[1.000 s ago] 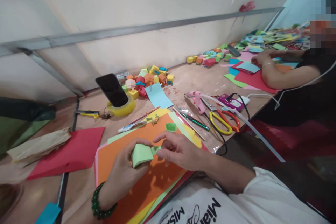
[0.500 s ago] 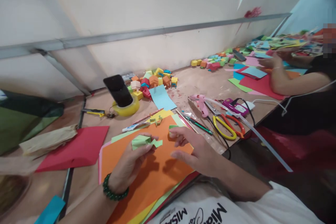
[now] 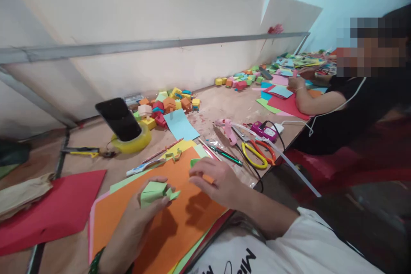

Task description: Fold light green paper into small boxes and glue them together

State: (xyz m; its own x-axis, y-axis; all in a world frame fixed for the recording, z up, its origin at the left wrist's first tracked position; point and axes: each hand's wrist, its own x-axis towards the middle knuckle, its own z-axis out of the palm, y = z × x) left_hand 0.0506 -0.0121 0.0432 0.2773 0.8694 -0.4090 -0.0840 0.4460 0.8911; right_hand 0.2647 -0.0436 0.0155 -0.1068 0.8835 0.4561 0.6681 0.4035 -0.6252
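Upside-down black lettering, "Mi" legible, runs across the white shirt [image 3: 257,257].

Matt orange paper sheet [image 3: 180,218], folded green paper piece [image 3: 153,191], worn wooden table [image 3: 224,107], glossy phone [image 3: 118,118]

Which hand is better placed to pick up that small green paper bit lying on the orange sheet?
Probably the right hand: its fingertips are right at the small green piece on the orange sheet, while the left hand already holds the folded green paper.
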